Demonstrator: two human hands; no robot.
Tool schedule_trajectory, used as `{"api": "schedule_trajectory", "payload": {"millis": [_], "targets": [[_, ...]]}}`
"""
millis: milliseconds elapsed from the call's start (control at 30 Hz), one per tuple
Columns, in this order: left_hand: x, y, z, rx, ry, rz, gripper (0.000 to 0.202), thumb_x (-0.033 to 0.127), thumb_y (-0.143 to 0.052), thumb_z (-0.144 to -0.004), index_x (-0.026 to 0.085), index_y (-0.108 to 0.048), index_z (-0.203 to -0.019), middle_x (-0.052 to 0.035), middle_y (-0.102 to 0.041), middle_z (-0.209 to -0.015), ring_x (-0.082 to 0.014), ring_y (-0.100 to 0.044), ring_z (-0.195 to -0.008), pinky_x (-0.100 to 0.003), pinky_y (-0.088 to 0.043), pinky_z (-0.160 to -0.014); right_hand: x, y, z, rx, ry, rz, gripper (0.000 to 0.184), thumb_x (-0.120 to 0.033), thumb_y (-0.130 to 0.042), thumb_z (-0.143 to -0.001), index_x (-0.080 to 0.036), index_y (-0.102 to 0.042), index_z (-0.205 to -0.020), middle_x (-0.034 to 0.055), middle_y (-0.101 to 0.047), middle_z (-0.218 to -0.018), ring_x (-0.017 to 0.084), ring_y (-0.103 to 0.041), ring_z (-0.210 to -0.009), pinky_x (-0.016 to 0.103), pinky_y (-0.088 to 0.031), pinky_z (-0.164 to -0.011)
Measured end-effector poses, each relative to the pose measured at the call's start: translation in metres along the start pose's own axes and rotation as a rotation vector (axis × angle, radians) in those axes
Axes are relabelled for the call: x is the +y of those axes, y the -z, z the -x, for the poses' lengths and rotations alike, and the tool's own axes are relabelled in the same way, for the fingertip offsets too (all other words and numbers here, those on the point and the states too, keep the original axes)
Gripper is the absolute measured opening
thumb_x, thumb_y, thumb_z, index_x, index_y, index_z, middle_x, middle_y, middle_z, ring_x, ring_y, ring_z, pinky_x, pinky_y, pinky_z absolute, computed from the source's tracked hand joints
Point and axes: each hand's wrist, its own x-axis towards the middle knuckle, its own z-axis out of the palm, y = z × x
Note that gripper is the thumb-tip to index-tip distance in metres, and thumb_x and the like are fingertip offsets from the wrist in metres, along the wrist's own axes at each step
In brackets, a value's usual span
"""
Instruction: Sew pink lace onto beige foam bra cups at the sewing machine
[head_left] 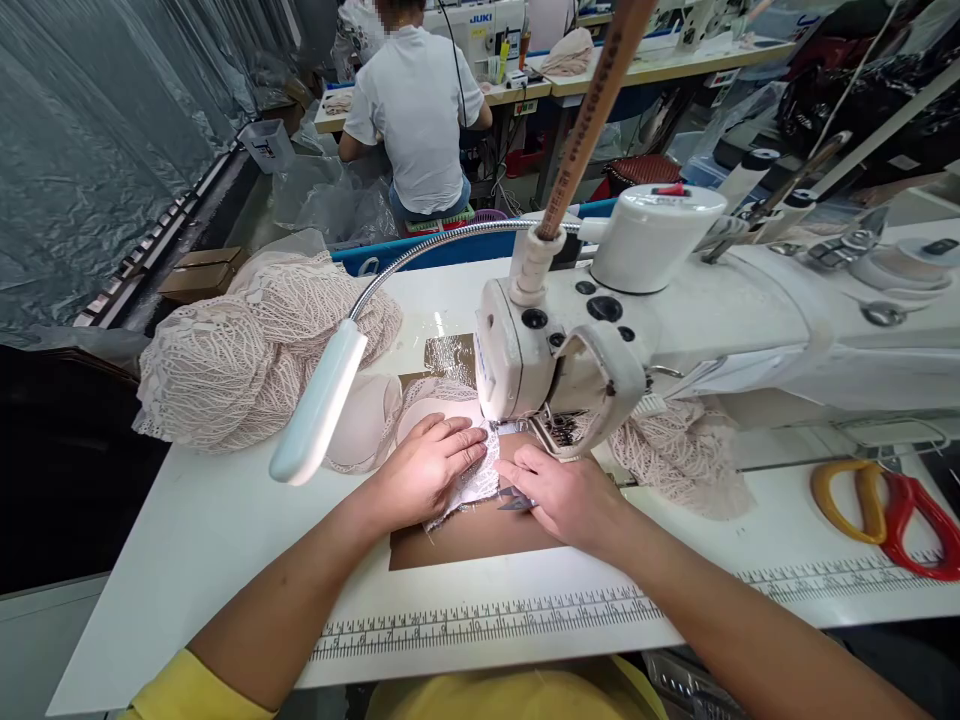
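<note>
My left hand (431, 468) lies flat, fingers stretched over a piece of white lace fabric (474, 488) beside the needle area of a white sewing machine (517, 350). Thread snips (516, 500) are held in my right hand (566, 488), their grey blades poking out below the fingers toward the lace edge. The right fingertips are at the lace's right edge. Behind my left hand, pale moulded bra cups (362, 422) with lace trim reach toward the machine. The needle and presser foot are mostly hidden by the machine head and its guard.
A big heap of beige lace pieces (262, 345) sits at the left; another lace bundle (679, 455) lies right of the needle. A lamp (319, 405) hangs over the table. Scissors with yellow and red handles (870, 510) rest at right. Beyond, a person in white (420, 115) sits working.
</note>
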Motion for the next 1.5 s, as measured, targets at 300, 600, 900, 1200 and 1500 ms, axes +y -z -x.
{"api": "schedule_trajectory", "payload": {"millis": [300,600,900,1200,1500], "targets": [[-0.003,0.000,-0.005,0.005,0.072,-0.015,0.039,0.017,-0.045,-0.088,0.013,-0.056,-0.125,-0.0123,-0.058,-0.130,-0.0299,-0.047,-0.120,-0.048,-0.039,-0.100,-0.004,0.000,-0.008,-0.051,-0.159,0.102,0.047,-0.011,-0.047,-0.079,-0.026,-0.062,-0.121,0.0045,-0.067,-0.101,0.018,-0.061,-0.076,0.028,-0.039,-0.056],[-0.009,-0.005,-0.002,0.048,0.163,-0.042,0.044,0.014,-0.044,-0.085,0.012,-0.052,-0.128,-0.0159,-0.051,-0.134,-0.0304,-0.043,-0.124,-0.049,-0.036,-0.103,-0.005,-0.003,-0.010,-0.051,-0.246,0.063,0.054,-0.012,-0.048,-0.079,-0.025,-0.055,-0.131,0.0060,-0.068,-0.108,0.019,-0.063,-0.077,0.028,-0.046,-0.061],[0.021,0.026,0.007,-0.031,0.365,0.019,0.035,0.037,-0.054,-0.085,0.015,-0.062,-0.111,-0.0137,-0.056,-0.125,-0.0327,-0.050,-0.113,-0.048,-0.044,-0.093,0.001,0.000,-0.004,0.111,-0.281,-0.377,0.035,-0.027,-0.044,-0.092,-0.026,-0.063,-0.120,0.0058,-0.070,-0.107,0.020,-0.066,-0.091,0.031,-0.052,-0.078],[0.044,0.050,0.029,0.016,0.360,0.478,0.046,0.034,-0.062,-0.080,0.020,-0.056,-0.124,-0.0097,-0.057,-0.126,-0.0260,-0.052,-0.117,-0.039,-0.044,-0.098,-0.014,0.001,-0.010,0.031,-0.238,-0.734,0.048,-0.031,-0.056,-0.084,-0.021,-0.053,-0.131,0.0070,-0.069,-0.105,0.021,-0.064,-0.097,0.035,-0.053,-0.080],[0.016,0.021,0.012,-0.013,0.570,0.911,0.025,0.035,-0.067,-0.076,0.014,-0.065,-0.089,0.0019,-0.057,-0.070,-0.0102,-0.050,-0.061,-0.021,-0.039,-0.056,-0.021,0.005,-0.010,0.089,-0.223,-0.755,0.039,-0.027,-0.047,-0.089,-0.022,-0.053,-0.128,0.0010,-0.062,-0.085,0.016,-0.058,-0.073,0.031,-0.050,-0.071]]}}
